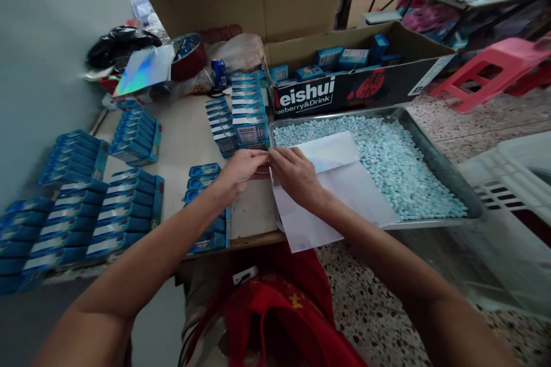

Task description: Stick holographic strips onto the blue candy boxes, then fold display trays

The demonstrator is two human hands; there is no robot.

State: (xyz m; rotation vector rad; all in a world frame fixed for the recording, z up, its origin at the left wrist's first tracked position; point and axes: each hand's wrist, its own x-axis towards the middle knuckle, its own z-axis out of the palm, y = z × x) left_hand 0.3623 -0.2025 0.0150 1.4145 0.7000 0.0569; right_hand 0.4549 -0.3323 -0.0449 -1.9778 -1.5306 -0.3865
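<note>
Both hands met at the front edge of a packing table (189,137), just left of a metal tray (430,222) that overhung that edge. The left hand (243,169) and right hand (297,175) had their fingertips drawn together and pinched on a small item (261,172), held between them just above the tabletop. It was too hidden by the fingers to identify.

The tray was heaped with pale blue-and-white pellets (387,155). A white sheet (344,195) lay over its near-left corner under the right wrist, apparently as a clean surface beside the loose pellets.

Small blue boxes (247,120) stood stacked at the tray's far-left corner, close to the hands. More blue packs (120,212) lay in overlapping rows along the table's left side, seemingly kept in batches.

An open cardboard carton (357,89) with more boxes sat behind the tray at the table's back edge. A white plastic crate (512,183) stood to the right, and a red stool (491,69) beyond it on the speckled floor.
</note>
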